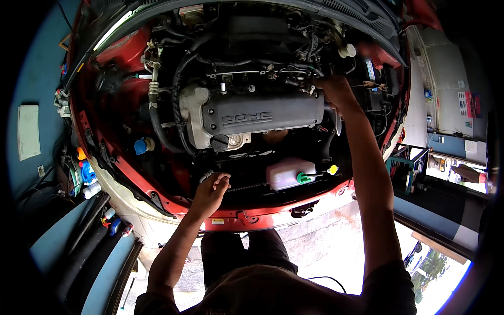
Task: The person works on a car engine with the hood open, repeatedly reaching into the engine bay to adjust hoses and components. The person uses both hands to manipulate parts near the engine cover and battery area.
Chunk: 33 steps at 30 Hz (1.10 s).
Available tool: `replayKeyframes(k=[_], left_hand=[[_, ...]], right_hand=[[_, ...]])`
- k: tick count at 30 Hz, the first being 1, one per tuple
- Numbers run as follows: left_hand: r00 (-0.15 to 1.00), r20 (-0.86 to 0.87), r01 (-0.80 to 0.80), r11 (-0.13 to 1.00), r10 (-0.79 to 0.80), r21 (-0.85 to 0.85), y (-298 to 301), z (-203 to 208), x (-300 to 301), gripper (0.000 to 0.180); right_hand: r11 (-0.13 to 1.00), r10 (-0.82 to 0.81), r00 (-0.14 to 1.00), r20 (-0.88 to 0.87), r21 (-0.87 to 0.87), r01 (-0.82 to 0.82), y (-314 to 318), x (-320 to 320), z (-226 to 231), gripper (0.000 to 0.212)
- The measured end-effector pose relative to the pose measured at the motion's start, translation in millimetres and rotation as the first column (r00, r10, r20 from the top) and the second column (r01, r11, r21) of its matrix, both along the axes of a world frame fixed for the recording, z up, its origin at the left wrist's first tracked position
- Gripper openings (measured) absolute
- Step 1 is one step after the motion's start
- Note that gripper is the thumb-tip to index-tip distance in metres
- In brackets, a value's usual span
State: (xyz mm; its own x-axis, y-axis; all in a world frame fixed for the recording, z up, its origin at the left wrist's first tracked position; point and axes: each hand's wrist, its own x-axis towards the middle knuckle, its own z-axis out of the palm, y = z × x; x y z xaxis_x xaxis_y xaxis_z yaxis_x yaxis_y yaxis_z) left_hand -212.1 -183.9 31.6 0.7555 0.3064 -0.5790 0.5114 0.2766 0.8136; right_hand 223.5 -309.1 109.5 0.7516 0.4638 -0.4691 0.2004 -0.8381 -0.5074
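Note:
My right hand (338,92) reaches to the rear right corner of the black engine cover (268,111), its fingers bent in among hoses and wiring. What they grip there is too dark to make out. Below that wrist hangs a shiny curved metal piece (338,124). Over the front of the engine bay, left of centre, my left hand (212,191) is closed with the thumb against the fingers. A small grey ribbed piece (206,175) shows at its fingertips; its kind is unclear. The black oil filler cap (219,142) sits at the cover's front left.
A white plastic reservoir (289,174) with a green collar and yellow-tipped stick stands at the front right. The red front crossmember (252,216) runs between me and the engine. A blue cap (140,146) is at the left, and the raised hood (294,5) spans the far side.

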Motion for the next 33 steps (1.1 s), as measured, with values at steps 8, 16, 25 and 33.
replayKeyframes(k=[8,16,25,33], left_hand=[[0.999,0.035,-0.021,0.998,0.019,0.051,2.8,-3.0,12.0,0.038],[0.854,0.424,-0.199,0.564,-0.302,0.802,24.5,41.3,194.1,0.025],[0.812,-0.264,0.302,-0.012,-0.521,0.953,15.4,-27.4,378.2,0.034],[0.770,-0.507,0.496,-0.135,-0.387,0.858,2.1,-37.9,397.1,0.025]], right_hand=[[0.886,-0.303,0.884,-0.356,0.237,0.399,-25.4,-12.8,73.7,0.020],[0.789,-0.304,0.951,-0.054,0.546,0.283,-52.1,-48.2,52.3,0.027],[0.759,-0.441,0.897,-0.040,0.516,0.396,-164.5,-115.5,21.0,0.031],[0.647,-0.588,0.796,-0.145,0.506,0.570,-225.6,-151.7,-14.1,0.035]])
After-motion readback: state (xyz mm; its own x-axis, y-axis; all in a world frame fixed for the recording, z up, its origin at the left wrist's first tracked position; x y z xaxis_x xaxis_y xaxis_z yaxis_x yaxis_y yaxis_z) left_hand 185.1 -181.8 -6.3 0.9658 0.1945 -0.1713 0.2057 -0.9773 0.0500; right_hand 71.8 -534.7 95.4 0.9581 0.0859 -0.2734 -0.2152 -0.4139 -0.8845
